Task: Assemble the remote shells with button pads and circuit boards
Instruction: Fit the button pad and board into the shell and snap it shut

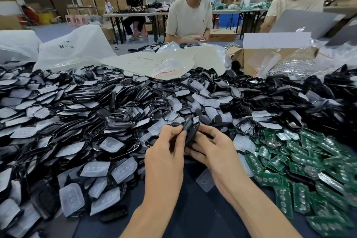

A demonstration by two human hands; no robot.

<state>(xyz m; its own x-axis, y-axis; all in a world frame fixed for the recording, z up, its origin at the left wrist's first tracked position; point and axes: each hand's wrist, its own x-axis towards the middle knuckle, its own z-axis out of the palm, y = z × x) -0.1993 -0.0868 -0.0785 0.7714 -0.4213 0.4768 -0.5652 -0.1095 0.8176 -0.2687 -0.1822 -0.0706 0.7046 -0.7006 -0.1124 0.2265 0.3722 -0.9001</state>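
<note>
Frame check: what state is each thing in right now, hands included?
left hand: pinches the remote shell, fingers curled.
right hand: grips the same shell from the other side.
remote shell: held above the table, tilted, between both hands.
circuit boards: loose heap on the right, untouched.
button pads: loose, scattered among shells.
cardboard box: open.

Two hands are counted, left hand (pixel 164 152) and right hand (pixel 216 149), and three people (pixel 190 13). Heaps of shells (pixel 119 114), button pads (pixel 123 167) and circuit boards (pixel 301 160) are left uncounted, probably hundreds each. One cardboard box (pixel 251 58) is seen.
</note>
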